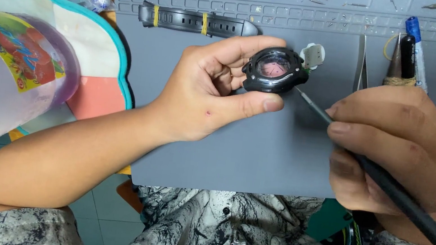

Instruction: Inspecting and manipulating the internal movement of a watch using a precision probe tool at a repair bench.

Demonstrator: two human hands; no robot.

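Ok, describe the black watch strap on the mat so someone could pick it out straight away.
On the grey work mat, look near its far edge, just beyond the left hand. The watch strap lies flat there, long and black, the only thing wrapped with two yellow bands.

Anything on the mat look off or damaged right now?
The watch case in the left hand has no strap; the strap, bound with yellow bands, lies apart on the grey mat. Nothing spilled.

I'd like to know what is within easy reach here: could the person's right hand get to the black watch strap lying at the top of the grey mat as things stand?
Probably not directly: the right hand grips a thin tool, and the left hand holding the watch case lies between it and the watch strap.
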